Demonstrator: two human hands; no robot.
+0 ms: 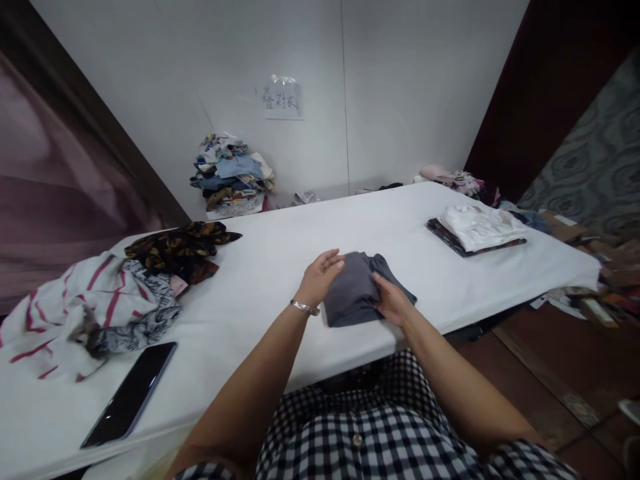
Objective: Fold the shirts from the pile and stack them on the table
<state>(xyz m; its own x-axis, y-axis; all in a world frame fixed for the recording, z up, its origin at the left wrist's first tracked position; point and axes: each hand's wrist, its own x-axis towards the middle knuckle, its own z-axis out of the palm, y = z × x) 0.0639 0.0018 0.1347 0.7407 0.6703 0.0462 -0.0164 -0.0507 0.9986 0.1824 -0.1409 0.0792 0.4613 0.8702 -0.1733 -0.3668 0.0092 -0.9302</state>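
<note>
Your left hand (320, 277) and right hand (393, 301) lie flat and open on the folded grey garment (353, 293). Soft, light, floppy; I'd grip the folded edges, not the middle.

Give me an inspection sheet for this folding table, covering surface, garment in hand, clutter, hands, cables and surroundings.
Surface: white table, covered in white cloth.
Job's things: grey garment, folded small, near the front edge.
Clutter: striped clothes heap, dark patterned garment, phone, folded stack.
Hands: left hand and right hand both rest on the grey garment.
Cables: nothing seen.
Surroundings: clothes pile by the wall, paper sign.
</note>
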